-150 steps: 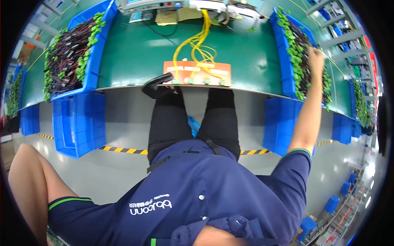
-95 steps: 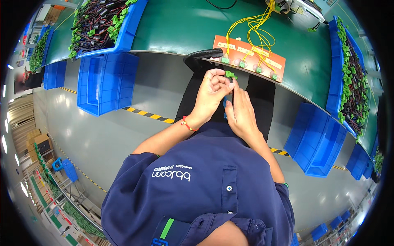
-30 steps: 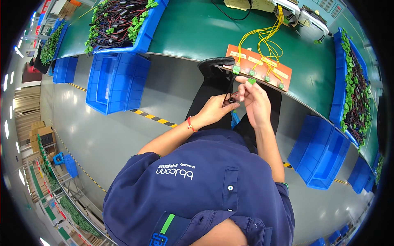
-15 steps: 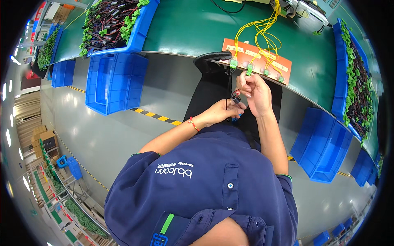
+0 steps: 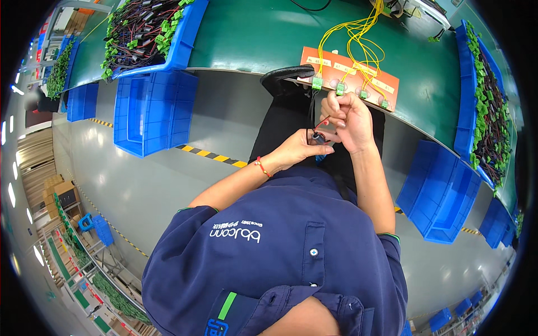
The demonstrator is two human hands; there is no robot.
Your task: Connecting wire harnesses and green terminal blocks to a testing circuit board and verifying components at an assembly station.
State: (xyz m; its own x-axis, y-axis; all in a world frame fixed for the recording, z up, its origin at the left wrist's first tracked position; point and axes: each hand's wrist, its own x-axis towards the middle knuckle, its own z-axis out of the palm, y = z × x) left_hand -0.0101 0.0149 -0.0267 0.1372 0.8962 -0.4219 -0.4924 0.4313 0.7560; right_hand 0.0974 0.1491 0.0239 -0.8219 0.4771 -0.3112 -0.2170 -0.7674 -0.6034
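Black wire part (image 5: 318, 137) pinched between both hands, left (image 5: 297, 150), right (image 5: 346, 120).

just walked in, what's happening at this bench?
A seated person works below the green bench edge. The left hand pinches a small black part with red and black wires; the right hand grips those wires just above it. Ahead lies an orange board with yellow leads and green connectors. Blue bins of harnesses flank both sides.
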